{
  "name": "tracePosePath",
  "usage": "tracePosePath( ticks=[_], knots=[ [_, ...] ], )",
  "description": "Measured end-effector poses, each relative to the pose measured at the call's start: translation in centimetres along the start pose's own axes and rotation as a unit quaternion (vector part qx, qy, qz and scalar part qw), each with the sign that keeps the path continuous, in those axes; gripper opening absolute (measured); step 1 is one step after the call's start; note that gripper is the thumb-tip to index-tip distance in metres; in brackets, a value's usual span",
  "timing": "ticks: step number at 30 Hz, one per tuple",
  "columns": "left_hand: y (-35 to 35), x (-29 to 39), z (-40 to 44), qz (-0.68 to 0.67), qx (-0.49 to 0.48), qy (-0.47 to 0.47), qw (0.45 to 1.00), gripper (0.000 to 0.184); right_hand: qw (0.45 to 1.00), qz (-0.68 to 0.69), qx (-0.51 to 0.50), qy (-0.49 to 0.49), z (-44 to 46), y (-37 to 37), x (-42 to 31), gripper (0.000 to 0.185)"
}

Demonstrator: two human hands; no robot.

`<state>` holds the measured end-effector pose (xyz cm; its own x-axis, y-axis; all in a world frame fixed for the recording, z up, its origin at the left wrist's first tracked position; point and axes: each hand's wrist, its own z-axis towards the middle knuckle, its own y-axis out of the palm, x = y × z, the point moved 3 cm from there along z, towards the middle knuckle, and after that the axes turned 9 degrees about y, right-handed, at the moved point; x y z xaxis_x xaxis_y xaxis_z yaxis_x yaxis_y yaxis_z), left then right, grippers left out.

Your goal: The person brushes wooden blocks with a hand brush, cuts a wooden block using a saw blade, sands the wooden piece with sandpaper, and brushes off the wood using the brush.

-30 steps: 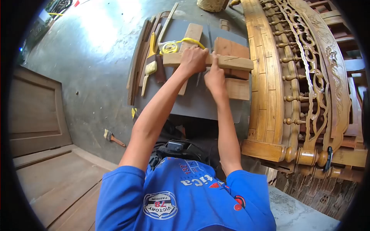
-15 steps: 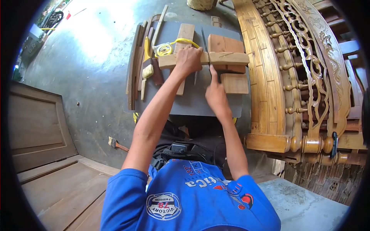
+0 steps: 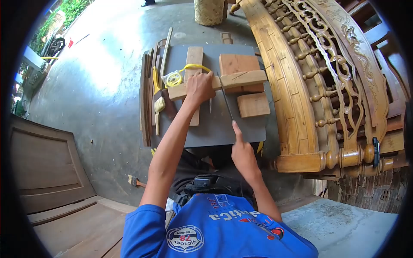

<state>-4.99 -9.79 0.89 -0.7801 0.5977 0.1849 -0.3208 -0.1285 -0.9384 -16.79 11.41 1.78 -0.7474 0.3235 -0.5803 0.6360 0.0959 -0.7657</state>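
Note:
A long wooden bar [image 3: 244, 79] lies crosswise over a plank [image 3: 195, 56] and a reddish block [image 3: 239, 63]. My left hand [image 3: 200, 89] is closed around the bar, left of a thin dark saw blade [image 3: 227, 103] that crosses it. Below the bar, my right hand [image 3: 244, 157] grips the saw's near end, its index finger stretched along the blade; the handle is hidden in the fist. A yellow tape measure [image 3: 173, 79] sits left of the left hand, its tape running over the plank. A smaller block [image 3: 254, 105] lies at the right.
Grey board [image 3: 211, 135] under the work; brush [image 3: 159, 104] and wood strips [image 3: 146, 101] on its left. Carved wooden furniture [image 3: 297, 112] stands close on the right, a woven basket [image 3: 209, 12] beyond. Another brush [image 3: 137, 181] lies on the floor, near a panelled door [image 3: 45, 159].
My right hand has moved back toward my body, drawing the saw and showing more of its blade. My left hand stays on the bar. The camera view has shifted.

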Motion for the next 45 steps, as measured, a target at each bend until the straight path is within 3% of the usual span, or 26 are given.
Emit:
tracePosePath(
  ticks=[4, 8, 10, 14, 17, 23, 26, 30, 35, 42, 45],
  knots=[
    [-0.6, 0.4, -0.3, -0.005, -0.001, -0.007, 1.0, 0.037, 0.994, 0.017, 0.077, -0.072, 10.2, 0.9, -3.7, 0.063],
    [-0.5, 0.6, -0.5, 0.0, 0.021, -0.017, 1.0, 0.029, 0.991, 0.032, 0.109, -0.077, 11.8, 0.9, -5.2, 0.065],
    [-0.3, 0.4, -0.3, 0.001, 0.011, -0.029, 1.0, 0.032, 0.988, 0.046, 0.11, -0.101, 7.6, 1.7, -2.8, 0.068],
    [0.1, 0.0, -0.3, -0.006, 0.006, -0.019, 1.0, 0.031, 0.998, -0.026, 0.058, -0.023, -2.7, 2.4, 2.6, 0.077],
    [0.2, 0.1, -0.3, -0.003, 0.004, -0.007, 1.0, 0.031, 0.999, -0.031, 0.032, -0.02, -3.2, 2.3, 2.7, 0.077],
    [-0.6, 0.4, -0.5, -0.015, 0.032, 0.002, 0.999, 0.02, 0.989, 0.007, 0.118, -0.093, 11.9, 1.9, -4.3, 0.074],
    [0.1, 0.3, -0.3, -0.014, 0.052, 0.003, 0.999, 0.02, 0.986, 0.047, 0.131, -0.096, 13.3, 1.9, -5.0, 0.071],
    [-0.5, 0.5, -0.4, -0.002, 0.03, -0.012, 0.999, 0.016, 0.983, 0.053, 0.122, -0.125, 6.2, 4.0, -0.4, 0.069],
    [-0.2, 0.4, -0.7, -0.01, 0.016, 0.012, 1.0, 0.016, 0.996, -0.005, 0.061, -0.07, -1.6, 4.5, 3.4, 0.072],
    [-0.5, 0.3, -0.5, -0.007, 0.017, 0.007, 1.0, 0.017, 0.989, 0.011, 0.111, -0.101, 11.5, 2.4, -4.4, 0.073],
    [-0.2, 0.1, -0.2, -0.015, 0.0, -0.002, 1.0, 0.019, 0.984, 0.013, 0.141, -0.105, 12.4, 2.7, -4.4, 0.074]
  ],
)
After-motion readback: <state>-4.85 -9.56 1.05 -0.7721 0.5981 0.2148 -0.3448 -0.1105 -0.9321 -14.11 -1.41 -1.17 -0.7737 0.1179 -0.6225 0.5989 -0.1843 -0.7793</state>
